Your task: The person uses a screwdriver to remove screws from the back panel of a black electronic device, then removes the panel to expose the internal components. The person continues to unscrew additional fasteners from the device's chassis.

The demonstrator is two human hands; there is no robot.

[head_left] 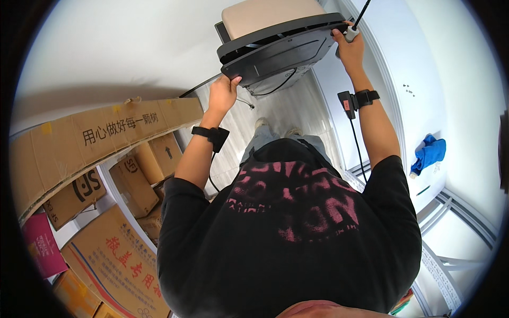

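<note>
A black plastic panel (pixel 281 53) with a raised rim is tilted up in front of me, below a beige, rounded body (pixel 270 16). My left hand (pixel 224 91) is closed on the panel's lower left corner, with the thumb on its face. My right hand (pixel 350 47) grips the panel's right end. That same hand also holds what looks like a screwdriver, with a pale grey handle (pixel 351 34) and a dark shaft pointing up and right. A black cord (pixel 278 87) hangs below the panel. What the whole appliance is, I cannot tell.
At left, a shelf edged with cardboard (pixel 106 130) holds several brown boxes (pixel 114 259) and a magenta box (pixel 43 246). A white surface (pixel 424 63) to the right carries small dark screws (pixel 408 90) and a blue cloth (pixel 428 153). Pale floor (pixel 313 111) lies around my feet.
</note>
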